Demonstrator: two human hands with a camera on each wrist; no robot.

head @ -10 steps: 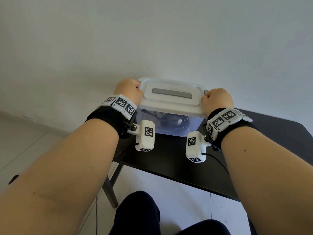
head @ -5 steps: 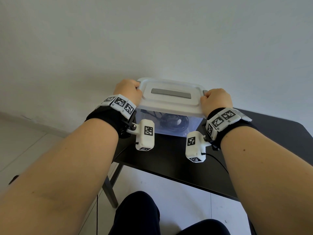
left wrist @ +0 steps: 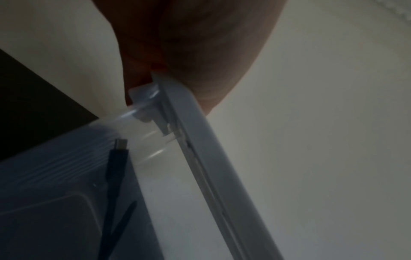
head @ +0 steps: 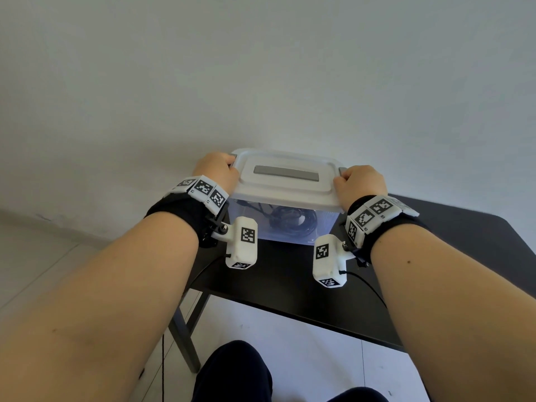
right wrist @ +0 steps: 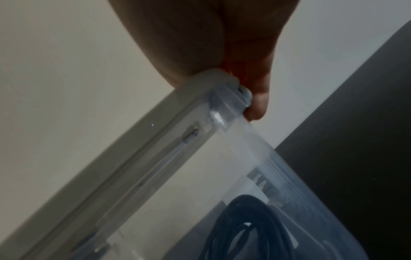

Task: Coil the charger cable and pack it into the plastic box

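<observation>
- The left hand (head: 218, 171) is curled tight on the left end of the lid (head: 285, 181); its fingers wrap over the edge; the back of the hand faces up
- The right hand (head: 358, 184) is curled the same way on the right end of the lid; in the right wrist view one fingertip (right wrist: 258, 105) hooks under the rim by a small grey clip (right wrist: 243, 95)
- Both arms reach straight out from the body; each wrist has a black band with white tags and a small white camera block under it
- The plastic box (head: 282, 227) is clear with a white lid; the lid sits on top of it and has a grey bar in the middle
- The charger cable (head: 290, 220) is black and lies coiled inside the box; in the left wrist view its plug end (left wrist: 120, 146) points up near the box wall
- The box stands on a dark counter (head: 290, 282), near its far edge; the counter has a grey metal leg (head: 185, 340)
- Behind the box is a plain pale wall (head: 261, 68); the floor (head: 304, 338) has light tiles; dark trouser knees show at the bottom
- The hands hide most of their own fingers; I cannot tell if the clips are snapped down or not
- The two wrist views are dim and blurry; the cable looks fuzzy through the box wall
</observation>
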